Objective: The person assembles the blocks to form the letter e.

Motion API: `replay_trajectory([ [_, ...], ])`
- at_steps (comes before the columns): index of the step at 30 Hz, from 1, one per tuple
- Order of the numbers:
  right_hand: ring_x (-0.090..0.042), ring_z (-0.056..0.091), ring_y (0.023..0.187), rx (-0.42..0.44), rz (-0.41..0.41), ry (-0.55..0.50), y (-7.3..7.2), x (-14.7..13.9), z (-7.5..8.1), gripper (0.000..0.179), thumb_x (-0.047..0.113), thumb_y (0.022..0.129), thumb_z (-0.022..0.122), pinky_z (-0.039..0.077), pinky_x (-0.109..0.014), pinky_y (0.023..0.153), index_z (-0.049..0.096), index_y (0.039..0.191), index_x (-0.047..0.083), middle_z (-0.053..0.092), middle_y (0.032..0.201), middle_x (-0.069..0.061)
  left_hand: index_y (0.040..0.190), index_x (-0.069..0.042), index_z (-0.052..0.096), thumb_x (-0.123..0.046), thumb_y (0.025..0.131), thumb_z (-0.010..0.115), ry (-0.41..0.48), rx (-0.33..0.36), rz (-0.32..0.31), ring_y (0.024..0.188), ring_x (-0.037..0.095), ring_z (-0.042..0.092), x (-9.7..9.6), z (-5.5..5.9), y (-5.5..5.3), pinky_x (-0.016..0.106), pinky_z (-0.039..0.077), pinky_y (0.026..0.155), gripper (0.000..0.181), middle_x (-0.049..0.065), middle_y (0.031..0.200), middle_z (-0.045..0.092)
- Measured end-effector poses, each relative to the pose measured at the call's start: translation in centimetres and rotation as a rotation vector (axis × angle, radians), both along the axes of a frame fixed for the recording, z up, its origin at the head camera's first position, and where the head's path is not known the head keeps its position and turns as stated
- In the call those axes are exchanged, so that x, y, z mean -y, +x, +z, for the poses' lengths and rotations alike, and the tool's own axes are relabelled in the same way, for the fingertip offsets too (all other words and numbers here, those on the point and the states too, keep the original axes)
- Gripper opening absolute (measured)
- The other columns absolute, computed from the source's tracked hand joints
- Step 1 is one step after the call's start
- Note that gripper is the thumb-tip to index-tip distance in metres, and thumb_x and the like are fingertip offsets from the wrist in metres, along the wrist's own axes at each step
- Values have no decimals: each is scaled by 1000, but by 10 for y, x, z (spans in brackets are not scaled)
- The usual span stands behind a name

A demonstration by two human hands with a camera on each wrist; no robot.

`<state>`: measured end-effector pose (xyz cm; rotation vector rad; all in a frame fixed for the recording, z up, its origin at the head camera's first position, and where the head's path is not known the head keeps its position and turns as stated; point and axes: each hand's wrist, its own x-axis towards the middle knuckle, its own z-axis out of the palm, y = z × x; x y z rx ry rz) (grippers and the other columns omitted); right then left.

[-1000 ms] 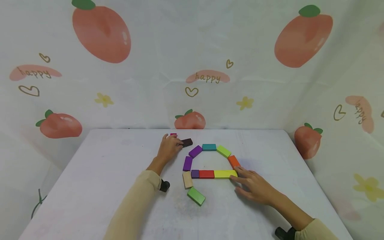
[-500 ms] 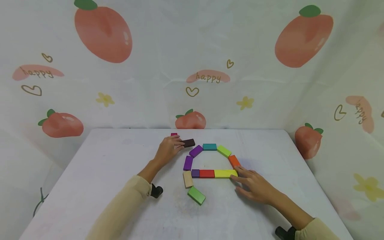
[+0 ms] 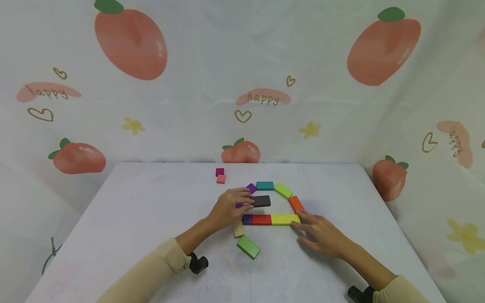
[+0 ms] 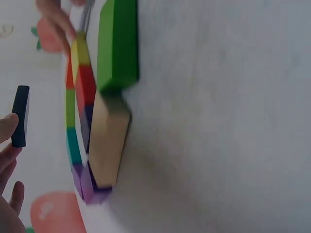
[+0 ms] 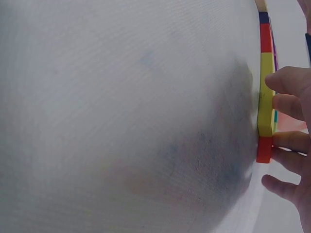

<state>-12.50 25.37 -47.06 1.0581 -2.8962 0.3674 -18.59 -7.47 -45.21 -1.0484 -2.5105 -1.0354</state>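
In the head view my left hand point(image 3: 229, 207) pinches a dark block point(image 3: 262, 201) between thumb and fingers, raised over the ring of blocks. The left wrist view shows this dark block point(image 4: 20, 116) held clear of the table. My right hand point(image 3: 323, 236) rests with spread, relaxed fingers at the yellow block point(image 3: 282, 219) and the orange block point(image 3: 295, 204). A red block point(image 3: 261, 219) and a small dark purple block point(image 3: 247, 219) continue the straight row leftward. Lime point(image 3: 283, 191), teal point(image 3: 265, 185) and purple blocks point(image 3: 251, 187) form the arch, partly behind my left hand.
Below the row's left end, a plain wooden block point(image 3: 238, 230) meets a green block point(image 3: 248, 247), both lying flat. Toward the back of the white table point(image 3: 151, 202) sit a small magenta block point(image 3: 219, 171) and a pink block point(image 3: 221, 179). A printed cloth hangs behind.
My left hand has carried the dark block from the back of the table toward me and right, over the ring. The pink block behind it is now uncovered. My right hand stays in place.
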Motion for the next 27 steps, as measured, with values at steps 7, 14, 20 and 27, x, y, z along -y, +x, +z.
replay_trajectory([
  [7,-39,55,126,-25,10,-4,-1,-2,-2,43,26,87,75,49,-58,93,69,127,11,54,141,-22,106,-10,79,-15,86,79,-18,47,-139,122,20,61,-19,-5,36,42,47,103,21,7,114,73],
  [14,-38,54,128,-32,7,-13,0,-1,-2,44,28,88,74,48,-59,95,69,128,11,54,142,-22,105,-16,80,-21,90,76,-140,54,-208,121,12,60,-29,-15,65,35,46,103,17,-3,112,73],
  [20,-38,54,128,-26,-1,-9,1,-1,-3,44,27,88,74,48,-59,95,69,128,11,54,142,-21,102,-19,81,-25,90,76,-201,62,-218,122,9,59,-32,-23,75,39,45,104,14,-8,109,74],
  [27,-39,54,128,-11,-1,-13,0,-1,-4,44,27,88,74,48,-59,95,69,129,12,53,143,-21,111,-19,78,-27,88,77,-213,135,-197,121,11,58,-31,-27,79,40,45,104,24,-13,108,73],
])
